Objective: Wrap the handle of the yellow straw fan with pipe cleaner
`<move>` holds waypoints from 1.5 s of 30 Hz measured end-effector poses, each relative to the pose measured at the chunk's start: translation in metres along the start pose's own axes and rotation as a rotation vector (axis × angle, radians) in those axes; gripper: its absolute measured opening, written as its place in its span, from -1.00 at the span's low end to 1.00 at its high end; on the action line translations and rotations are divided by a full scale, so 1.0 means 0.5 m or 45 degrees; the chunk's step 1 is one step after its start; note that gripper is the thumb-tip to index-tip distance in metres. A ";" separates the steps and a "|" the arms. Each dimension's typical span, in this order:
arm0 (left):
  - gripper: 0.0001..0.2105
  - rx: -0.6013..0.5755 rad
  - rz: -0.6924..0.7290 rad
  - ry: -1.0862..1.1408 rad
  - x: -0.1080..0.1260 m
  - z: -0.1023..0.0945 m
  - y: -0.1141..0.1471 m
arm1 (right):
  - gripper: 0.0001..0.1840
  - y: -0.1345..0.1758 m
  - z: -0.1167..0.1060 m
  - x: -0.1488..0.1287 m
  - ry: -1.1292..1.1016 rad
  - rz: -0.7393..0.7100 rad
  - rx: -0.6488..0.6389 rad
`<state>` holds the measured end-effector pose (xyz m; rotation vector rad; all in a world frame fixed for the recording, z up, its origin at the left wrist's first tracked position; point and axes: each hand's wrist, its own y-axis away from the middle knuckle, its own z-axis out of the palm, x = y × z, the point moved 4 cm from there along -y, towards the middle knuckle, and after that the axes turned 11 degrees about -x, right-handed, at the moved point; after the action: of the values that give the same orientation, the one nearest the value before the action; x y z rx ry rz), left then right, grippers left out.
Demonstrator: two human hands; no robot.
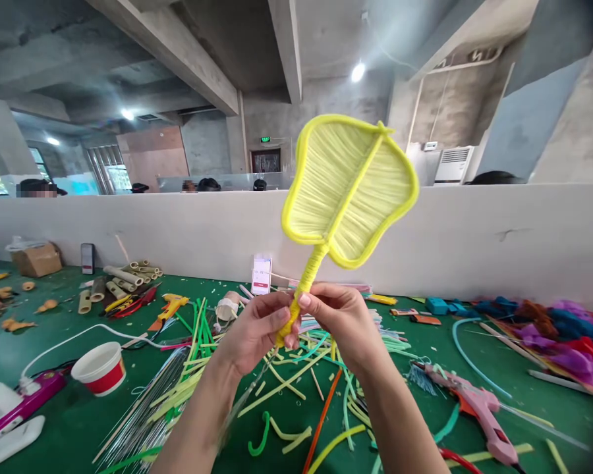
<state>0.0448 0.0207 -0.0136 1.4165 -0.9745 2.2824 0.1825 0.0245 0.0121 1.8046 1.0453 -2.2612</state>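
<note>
A yellow hand fan (348, 191) with a fuzzy rim and a pale threaded face is held up in front of me, tilted to the right. Its handle is wrapped in yellow cord or pipe cleaner. My left hand (259, 326) is closed around the lower end of the handle. Higher up, the thumb and fingers of my right hand (338, 316) pinch the same handle. A thin, blurred strand trails down from the handle's bottom, beside my left wrist. Cut pipe cleaners (296, 382) in green, yellow and orange lie on the table beneath both hands.
On the green table (143, 355) stand a paper cup (100, 368) and a power strip (24, 401) to the left. A yellow glue gun (172, 307) and bamboo pieces (128, 280) lie behind. At right are a pink glue gun (474, 401) and coloured fluff (568, 329). A white partition (103, 227) closes the back.
</note>
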 end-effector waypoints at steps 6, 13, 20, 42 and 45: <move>-0.81 0.375 0.027 -0.866 0.019 0.020 0.005 | -0.63 -0.002 -0.043 0.013 0.368 -0.019 0.367; -0.85 0.469 0.114 -1.143 0.034 0.046 0.022 | -0.64 0.005 -0.039 -0.019 0.650 -0.104 0.279; -0.84 0.256 -0.019 -0.485 0.042 0.043 0.021 | -0.77 0.014 -0.027 -0.037 0.466 -0.218 0.184; -0.89 0.375 0.085 -0.685 0.023 0.042 0.012 | -0.75 0.008 -0.027 -0.023 0.299 -0.054 0.092; -0.91 0.170 0.022 -0.409 0.027 0.045 0.015 | -0.84 0.013 -0.019 -0.035 0.212 -0.123 -0.071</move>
<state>0.0494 -0.0014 0.0019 1.8811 -0.9371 2.2096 0.1990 0.0183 0.0239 1.9885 1.2351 -2.1392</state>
